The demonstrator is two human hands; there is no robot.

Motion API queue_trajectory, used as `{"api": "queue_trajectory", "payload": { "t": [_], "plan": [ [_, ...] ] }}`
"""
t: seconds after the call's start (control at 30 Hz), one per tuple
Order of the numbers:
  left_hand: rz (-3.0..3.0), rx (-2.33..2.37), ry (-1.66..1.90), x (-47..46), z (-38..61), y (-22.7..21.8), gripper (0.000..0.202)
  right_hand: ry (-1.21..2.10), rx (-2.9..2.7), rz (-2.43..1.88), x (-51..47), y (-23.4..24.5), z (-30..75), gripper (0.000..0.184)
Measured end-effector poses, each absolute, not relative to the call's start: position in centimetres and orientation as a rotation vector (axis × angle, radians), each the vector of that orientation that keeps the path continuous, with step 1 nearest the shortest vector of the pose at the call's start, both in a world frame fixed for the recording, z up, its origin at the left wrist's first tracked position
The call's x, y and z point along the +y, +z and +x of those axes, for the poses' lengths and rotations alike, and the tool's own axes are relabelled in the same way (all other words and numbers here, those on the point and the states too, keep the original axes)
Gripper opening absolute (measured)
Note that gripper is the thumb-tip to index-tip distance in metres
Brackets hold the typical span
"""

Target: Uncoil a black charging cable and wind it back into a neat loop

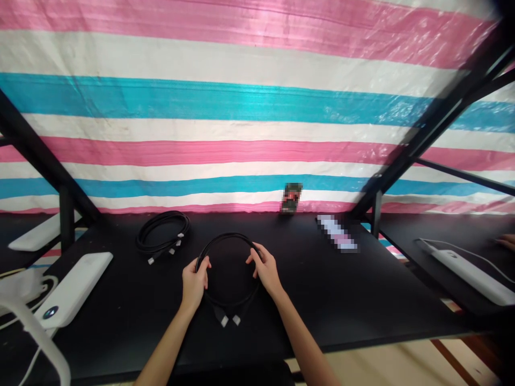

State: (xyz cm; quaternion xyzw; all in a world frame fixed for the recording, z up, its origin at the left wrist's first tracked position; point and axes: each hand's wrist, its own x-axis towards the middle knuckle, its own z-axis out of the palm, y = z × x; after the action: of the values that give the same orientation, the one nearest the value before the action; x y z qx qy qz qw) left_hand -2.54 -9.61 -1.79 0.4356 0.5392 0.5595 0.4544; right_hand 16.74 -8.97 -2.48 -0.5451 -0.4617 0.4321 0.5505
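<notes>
A black cable [227, 234] is looped into a wide ring in front of me, its two silver-tipped plugs hanging at the near side. My left hand [195, 281] grips the ring's left side, fingers closed round it. On the opposite side my right hand [265, 268] pinches the same cable between thumb and fingers. Behind and to the left, a second black cable [163, 217] lies coiled on the black table [333, 300], with several light-coloured connector ends showing at its near right.
A long white device [76, 289] lies at the left, near a curved white stand [36, 332]. Two blurred-out items, one upright [291, 198] and one flat [337, 232], are at the back right. Another white device [475, 276] and a person's hand [506, 241] appear far right. Black frame bars [418, 139] slant upward.
</notes>
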Motion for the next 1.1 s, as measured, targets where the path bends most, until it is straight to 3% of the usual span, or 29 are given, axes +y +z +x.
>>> {"api": "queue_trajectory", "payload": {
  "t": [0.33, 0.83, 1.1],
  "plan": [
    [1.097, 1.495, 1.392, -9.2, -2.9, -1.9, 0.032, 0.977, -1.125, -1.308, -8.6, -3.3, 16.8, 0.050],
    [1.130, 1.501, 1.372, -8.9, -3.3, -1.8, 0.031, 0.807, -1.186, -1.525, -7.8, -4.4, 18.2, 0.030],
    [1.157, 1.487, 1.367, -8.7, -3.3, -1.9, 0.033, 0.841, -1.210, -1.540, -7.9, -4.5, 18.1, 0.032]
  ]
}}
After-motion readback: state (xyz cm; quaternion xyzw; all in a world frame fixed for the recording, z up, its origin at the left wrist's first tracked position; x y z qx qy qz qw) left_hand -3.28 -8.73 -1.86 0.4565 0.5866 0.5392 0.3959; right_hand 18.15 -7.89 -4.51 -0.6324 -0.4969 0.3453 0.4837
